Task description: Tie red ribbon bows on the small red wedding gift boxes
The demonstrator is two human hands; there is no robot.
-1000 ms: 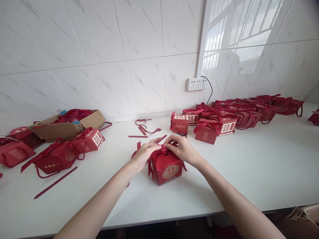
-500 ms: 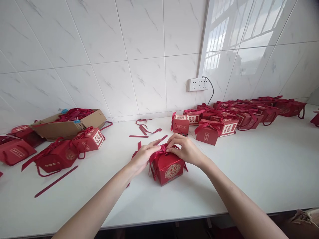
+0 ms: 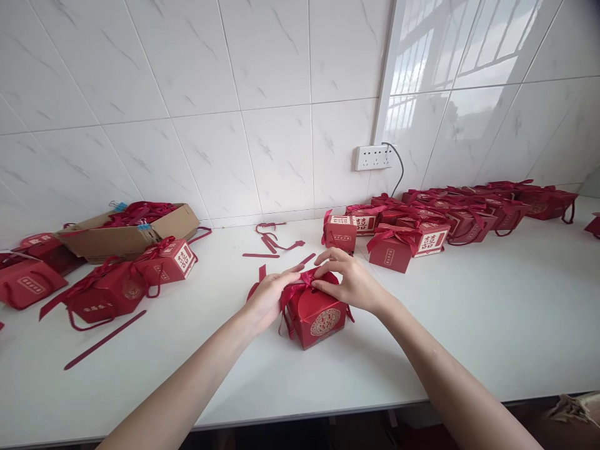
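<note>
A small red gift box [image 3: 319, 319] with a round gold emblem on its front stands on the white table [image 3: 469, 325] in front of me. A dark red ribbon [image 3: 307, 279] is gathered on its top. My left hand [image 3: 269, 295] pinches the ribbon from the left side. My right hand [image 3: 349, 280] pinches it from the right, fingers curled over the box's top. Loose ribbon tails hang down the left face of the box.
Several finished red boxes [image 3: 450, 222] with bows line the back right along the tiled wall. Red boxes [image 3: 122, 281] and a cardboard carton of ribbons [image 3: 126, 231] lie at the left. Loose red strips [image 3: 105, 340] lie about. A wall socket [image 3: 372, 157] has a cable.
Both hands have stayed on the ribbon at the box's top, with the fingers shifting only slightly. The view has tilted a little; the box has barely moved.
</note>
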